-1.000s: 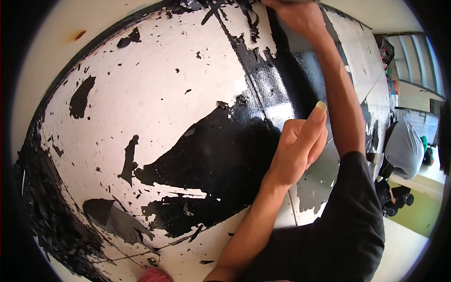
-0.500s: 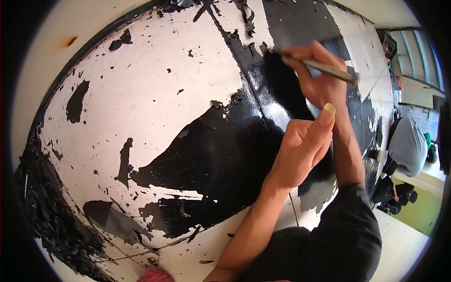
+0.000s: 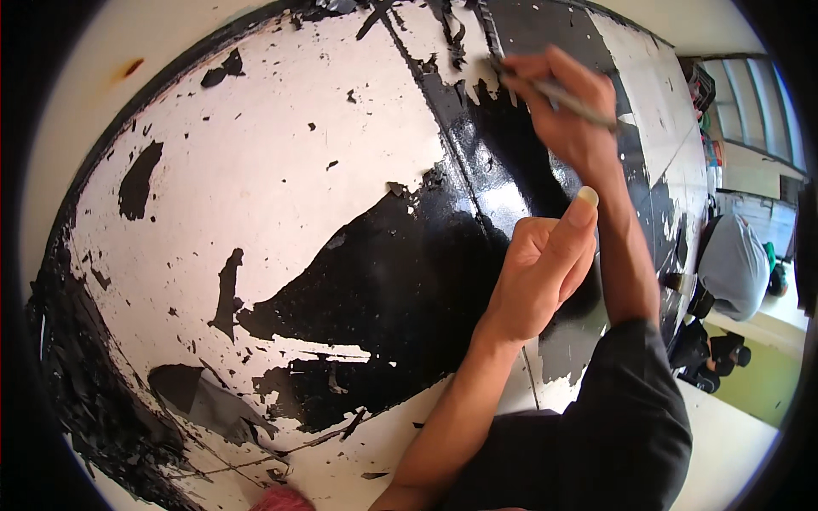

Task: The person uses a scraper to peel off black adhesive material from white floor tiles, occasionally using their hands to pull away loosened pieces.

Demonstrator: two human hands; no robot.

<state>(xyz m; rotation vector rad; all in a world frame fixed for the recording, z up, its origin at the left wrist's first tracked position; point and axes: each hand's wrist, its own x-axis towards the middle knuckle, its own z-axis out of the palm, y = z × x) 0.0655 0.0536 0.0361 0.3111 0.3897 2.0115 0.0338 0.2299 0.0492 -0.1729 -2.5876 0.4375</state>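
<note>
My right hand (image 3: 575, 111) is closed round a narrow, flat, greyish scraper (image 3: 579, 108), blurred by motion. Its front end meets the floor at a ragged edge of black coating (image 3: 383, 289). The white tiled floor (image 3: 273, 170) shows where this film is gone. A fresh dark strip curls along the tile joint beside the scraper's tip. Closer to me, my left hand (image 3: 541, 277) hovers over the glossy black area, fingers curled in and thumb pointing up. Nothing shows in it, and it does not touch the scraper.
A heap of black flakes (image 3: 102, 409) runs along the left wall. Loose scraps (image 3: 141, 180) are scattered over the white tiles. At the far right a person in a grey top (image 3: 734, 266) crouches, with another in black (image 3: 703, 353) behind. Something pink (image 3: 284, 499) lies at the lower edge.
My right hand and the scraper have shifted slightly left and away from me. A bare white strip now shows beside the dark curl at the tip. My left hand has barely moved.
</note>
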